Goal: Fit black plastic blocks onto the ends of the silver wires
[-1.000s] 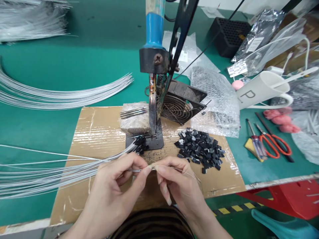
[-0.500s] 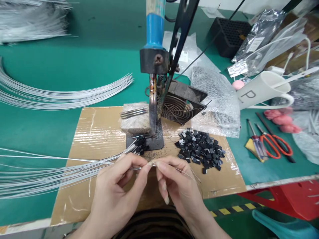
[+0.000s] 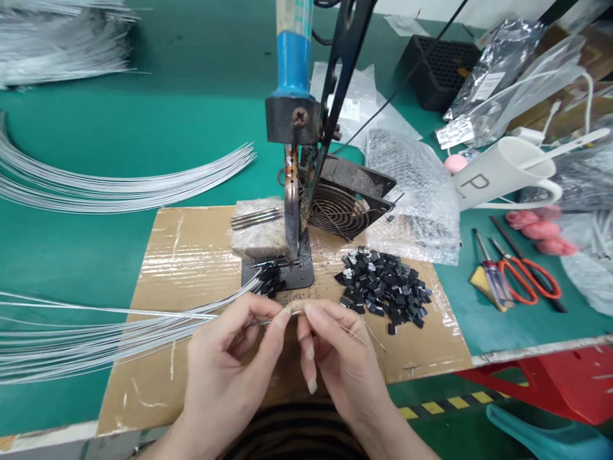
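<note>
Workshop, prob. small electronics assy bench: a soldering iron [image 3: 294,64] is clamped to a stand [image 3: 348,48] w/ a fan [image 3: 347,201] set beside it, white wires [image 3: 96,354] are bunched on a green benchtop [image 3: 167,118], small blk parts [image 3: 383,287] are heaped on cardboard [image 3: 148,358], a screwdriver [image 3: 498,284] & scissors [image 3: 532,263] are kept nearby, floor marked w/ yel/blk stripes [image 3: 458,402].

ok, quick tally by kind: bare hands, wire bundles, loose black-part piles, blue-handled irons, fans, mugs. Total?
Left hand + right hand: 2
Wire bundles: 3
Loose black-part pile: 1
Blue-handled iron: 1
Fan: 1
Mug: 1
Total: 9
</note>
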The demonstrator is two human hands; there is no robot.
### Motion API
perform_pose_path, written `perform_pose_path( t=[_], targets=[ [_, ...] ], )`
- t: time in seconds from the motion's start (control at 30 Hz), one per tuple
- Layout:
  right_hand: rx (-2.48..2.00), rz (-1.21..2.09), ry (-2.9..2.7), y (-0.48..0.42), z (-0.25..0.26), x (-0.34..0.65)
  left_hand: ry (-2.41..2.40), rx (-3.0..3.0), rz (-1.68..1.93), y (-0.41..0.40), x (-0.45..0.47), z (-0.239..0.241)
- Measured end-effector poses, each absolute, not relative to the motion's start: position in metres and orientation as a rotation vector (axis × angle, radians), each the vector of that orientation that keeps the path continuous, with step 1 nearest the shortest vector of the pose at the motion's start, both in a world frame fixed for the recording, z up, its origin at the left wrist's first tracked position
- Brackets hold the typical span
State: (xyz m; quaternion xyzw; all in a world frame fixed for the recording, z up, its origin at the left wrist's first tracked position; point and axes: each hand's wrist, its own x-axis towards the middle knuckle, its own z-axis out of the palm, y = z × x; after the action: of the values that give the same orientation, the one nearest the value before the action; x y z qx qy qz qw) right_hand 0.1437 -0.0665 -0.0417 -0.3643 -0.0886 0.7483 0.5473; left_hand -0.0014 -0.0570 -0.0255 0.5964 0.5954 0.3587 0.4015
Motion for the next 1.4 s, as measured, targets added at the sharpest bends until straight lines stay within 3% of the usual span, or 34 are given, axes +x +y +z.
perform_pose_path(
  t=[0.47,1.4],
  targets=[
    [-0.945,1.678,-0.421,-0.071,-0.048,0.145,1.55,1.44,0.899,-0.057,-0.001,-0.02],
    [-0.952,1.73,-0.305,-0.068,-0.042,0.148,1.544,1.704,0.977,-0.06,-0.002,-0.033]
  ],
)
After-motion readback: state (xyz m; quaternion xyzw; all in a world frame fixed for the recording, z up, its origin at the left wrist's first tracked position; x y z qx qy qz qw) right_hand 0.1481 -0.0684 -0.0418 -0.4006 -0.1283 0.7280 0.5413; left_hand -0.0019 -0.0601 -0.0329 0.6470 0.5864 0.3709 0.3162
